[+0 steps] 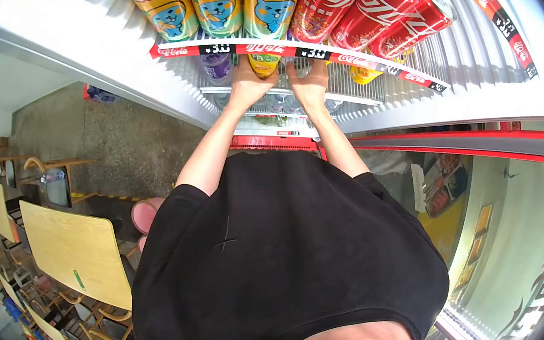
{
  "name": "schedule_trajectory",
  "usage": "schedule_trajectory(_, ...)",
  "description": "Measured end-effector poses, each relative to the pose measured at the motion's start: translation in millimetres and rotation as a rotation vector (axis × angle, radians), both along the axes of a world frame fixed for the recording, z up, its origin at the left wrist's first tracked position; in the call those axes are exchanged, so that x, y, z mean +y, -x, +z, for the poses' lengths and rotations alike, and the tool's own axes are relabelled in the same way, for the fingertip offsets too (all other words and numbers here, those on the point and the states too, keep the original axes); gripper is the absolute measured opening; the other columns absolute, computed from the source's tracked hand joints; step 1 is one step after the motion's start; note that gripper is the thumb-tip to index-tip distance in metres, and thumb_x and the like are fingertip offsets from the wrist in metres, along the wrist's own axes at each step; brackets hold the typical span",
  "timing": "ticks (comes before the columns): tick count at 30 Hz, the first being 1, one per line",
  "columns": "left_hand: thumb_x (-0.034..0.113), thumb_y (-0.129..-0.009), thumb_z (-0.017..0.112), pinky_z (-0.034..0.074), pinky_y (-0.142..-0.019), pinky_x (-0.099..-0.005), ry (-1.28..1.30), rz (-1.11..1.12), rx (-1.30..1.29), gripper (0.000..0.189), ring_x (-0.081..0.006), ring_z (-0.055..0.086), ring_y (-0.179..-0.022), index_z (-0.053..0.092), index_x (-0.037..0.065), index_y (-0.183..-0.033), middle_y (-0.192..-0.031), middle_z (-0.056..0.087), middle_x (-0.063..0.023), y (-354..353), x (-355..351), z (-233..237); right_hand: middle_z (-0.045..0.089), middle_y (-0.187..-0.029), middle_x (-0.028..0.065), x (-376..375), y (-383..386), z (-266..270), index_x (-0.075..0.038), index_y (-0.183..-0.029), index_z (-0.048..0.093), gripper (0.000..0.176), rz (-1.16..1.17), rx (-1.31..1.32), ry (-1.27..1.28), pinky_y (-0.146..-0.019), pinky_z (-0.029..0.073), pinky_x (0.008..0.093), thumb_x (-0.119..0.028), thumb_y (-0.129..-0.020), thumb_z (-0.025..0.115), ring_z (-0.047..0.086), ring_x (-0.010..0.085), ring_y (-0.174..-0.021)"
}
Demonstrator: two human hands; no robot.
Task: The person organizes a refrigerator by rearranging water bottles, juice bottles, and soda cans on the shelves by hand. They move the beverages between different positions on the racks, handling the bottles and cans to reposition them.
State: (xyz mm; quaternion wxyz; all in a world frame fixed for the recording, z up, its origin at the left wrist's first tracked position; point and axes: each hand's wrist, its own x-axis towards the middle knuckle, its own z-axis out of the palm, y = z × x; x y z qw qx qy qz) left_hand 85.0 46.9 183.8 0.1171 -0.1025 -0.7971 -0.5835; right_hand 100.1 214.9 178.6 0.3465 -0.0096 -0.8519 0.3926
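My left hand (253, 85) is raised under the front edge of a cooler shelf, its fingers closed around a yellow bottle (265, 66) with a green label. The price strip covers the rest of the bottle. My right hand (310, 85) is just to the right, thumb and fingers around a clear, rounded shape. The strip hides its fingertips, so its grip cannot be made out. A purple bottle (216, 66) stands left of my left hand. Above are yellow Qoo cans (274, 6) and red Coca-Cola cans (382, 3).
The price strip (339, 54) runs along the shelf front, close above both hands. Clear bottles (281, 104) stand on a lower shelf. A red-edged cooler frame (458, 140) is at the right. Wooden tables (74, 245) and pink stools (146, 216) are at the left.
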Motion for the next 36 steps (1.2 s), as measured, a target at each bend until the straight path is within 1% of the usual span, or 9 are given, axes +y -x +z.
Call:
schedule_trajectory(3, 0.019, -0.073, 0.083, 0.058, -0.085, -0.0481, 0.014, 0.038, 0.092, 0.073, -0.0446, 0.070, -0.103, 0.044, -0.001, -0.131, -0.111, 0.068, -0.0263, 0.2, 1.2, -2.6, 0.062, -0.127, 0.0293, -3.1, 13.6, 11.8, 0.002, -0.133, 0.056, 0.065, 0.084, -0.376, 0.083, -0.102, 0.046, 0.0543, -0.030, -0.081, 0.079, 0.059, 0.0454, -0.119)
schedule_trajectory(6, 0.019, -0.073, 0.083, 0.058, -0.082, -0.0498, -0.031, 0.070, 0.125, 0.072, -0.0464, 0.069, -0.102, 0.044, -0.002, -0.131, -0.110, 0.068, -0.0274, -4.6, 2.8, 2.0, 0.067, -0.124, 0.0232, -1.6, 43.8, -18.5, -0.003, -0.130, 0.060, 0.057, 0.109, -0.152, -0.100, -0.103, 0.045, 0.0538, -0.034, -0.084, 0.075, 0.059, 0.0437, -0.119)
schedule_trajectory(9, 0.020, -0.074, 0.084, 0.057, -0.081, -0.0504, -0.050, 0.119, 0.189, 0.072, -0.0477, 0.069, -0.101, 0.045, -0.002, -0.130, -0.110, 0.067, -0.0282, -2.4, 5.2, 2.2, 0.074, -0.105, 0.0177, -0.3, 65.1, -29.7, -0.004, -0.107, 0.071, 0.034, 0.132, -0.006, -0.167, -0.088, 0.052, 0.0469, -0.031, -0.087, 0.074, 0.069, 0.0399, -0.100)
schedule_trajectory(15, 0.025, -0.077, 0.085, 0.056, -0.080, -0.0520, -0.037, 0.103, 0.155, 0.070, -0.0489, 0.068, -0.099, 0.045, -0.003, -0.128, -0.107, 0.068, -0.0295, 1.6, 5.3, -3.6, 0.075, -0.112, 0.0094, 16.4, 98.5, -75.7, -0.014, -0.115, 0.073, 0.032, 0.160, -0.124, -0.483, -0.107, 0.039, 0.0579, -0.036, -0.093, 0.062, 0.063, 0.0357, -0.116)
schedule_trajectory(20, 0.028, -0.079, 0.084, 0.056, -0.079, -0.0534, -0.024, 0.092, 0.125, 0.070, -0.0494, 0.068, -0.097, 0.044, -0.004, -0.128, -0.105, 0.068, -0.0307, 4.5, 4.1, -11.6, 0.075, -0.107, 0.0077, 17.8, 99.9, -77.2, -0.014, -0.110, 0.074, 0.030, 0.140, -0.149, -0.484, -0.099, 0.045, 0.0549, -0.036, -0.091, 0.065, 0.067, 0.0329, -0.107)
schedule_trajectory(22, 0.027, -0.079, 0.084, 0.056, -0.078, -0.0534, -0.007, 0.096, 0.100, 0.070, -0.0497, 0.068, -0.096, 0.044, -0.004, -0.128, -0.104, 0.068, -0.0306, 5.2, 3.9, -16.5, 0.075, -0.107, 0.0098, 15.1, 86.9, -53.7, -0.012, -0.110, 0.073, 0.030, 0.156, -0.352, -0.520, -0.095, 0.048, 0.0512, -0.034, -0.090, 0.067, 0.068, 0.0338, -0.106)
schedule_trajectory(27, 0.023, -0.078, 0.084, 0.056, -0.078, -0.0526, -0.026, 0.084, 0.154, 0.070, -0.0495, 0.068, -0.096, 0.044, -0.003, -0.129, -0.104, 0.069, -0.0291, 3.0, 2.5, -13.8, 0.072, -0.117, 0.0194, -1.2, 51.3, -31.0, -0.007, -0.118, 0.070, 0.046, 0.174, -0.113, 0.102, -0.094, 0.052, 0.0464, -0.036, -0.084, 0.080, 0.067, 0.0393, -0.110)
schedule_trajectory(31, 0.020, -0.078, 0.083, 0.057, -0.079, -0.0502, -0.013, 0.082, 0.239, 0.068, -0.0469, 0.070, -0.097, 0.044, -0.002, -0.130, -0.104, 0.069, -0.0266, 4.1, 4.4, -12.5, 0.068, -0.119, 0.0280, 3.4, 28.0, -9.3, 0.002, -0.130, 0.059, 0.076, 0.220, -0.316, -0.003, -0.095, 0.051, 0.0484, -0.045, -0.077, 0.087, 0.067, 0.0431, -0.109)
schedule_trajectory(36, 0.018, -0.079, 0.082, 0.058, -0.080, -0.0481, -0.040, 0.073, 0.238, 0.066, -0.0449, 0.071, -0.100, 0.044, -0.001, -0.130, -0.108, 0.070, -0.0261, 1.0, 7.3, -4.5, 0.071, -0.108, 0.0278, 2.2, 12.2, 8.4, 0.005, -0.127, 0.057, 0.080, 0.179, -0.447, 0.013, -0.082, 0.057, 0.0499, -0.049, -0.076, 0.087, 0.071, 0.0437, -0.097)
